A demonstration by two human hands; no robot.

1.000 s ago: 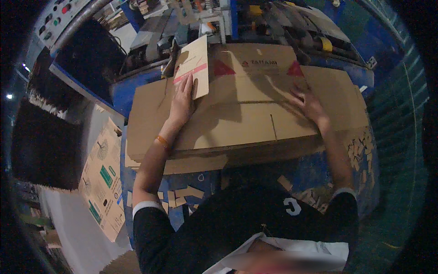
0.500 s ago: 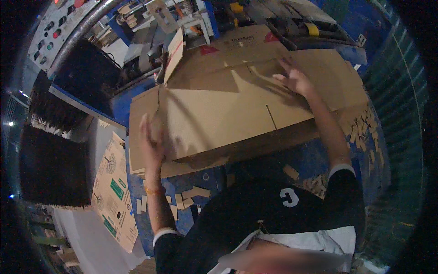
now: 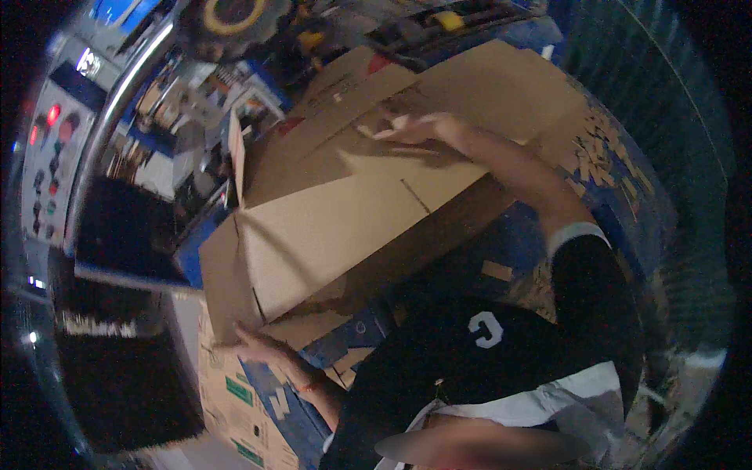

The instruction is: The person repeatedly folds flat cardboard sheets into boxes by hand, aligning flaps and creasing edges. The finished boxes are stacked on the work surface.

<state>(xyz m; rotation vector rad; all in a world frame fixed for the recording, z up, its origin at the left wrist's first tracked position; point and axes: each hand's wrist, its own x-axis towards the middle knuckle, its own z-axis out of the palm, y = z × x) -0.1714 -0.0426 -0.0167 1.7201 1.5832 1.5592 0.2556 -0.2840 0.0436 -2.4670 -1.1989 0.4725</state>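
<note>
A large brown cardboard blank (image 3: 329, 235) with creases, slots and red print on its far part lies across the blue machine bed in front of me. My right hand (image 3: 419, 129) is stretched out over its far middle, fingers extended; whether they touch the board I cannot tell. At the near left corner of the blank is my left hand (image 3: 262, 348), its fingers spread by the edge and nothing seen in them. On the left, a narrow flap (image 3: 236, 160) of board stands up.
Small cardboard offcuts (image 3: 603, 157) litter the blue surface at the right, with more near my body. A printed board (image 3: 235, 392) with green labels lies lower left. Beside a curved metal rail (image 3: 117, 94) is a control panel (image 3: 51, 172) with buttons. Machine parts stand behind the blank.
The view has turned, so the blank now slants up to the right. My left hand has moved down to its near left corner; my right hand has swung left over the board.
</note>
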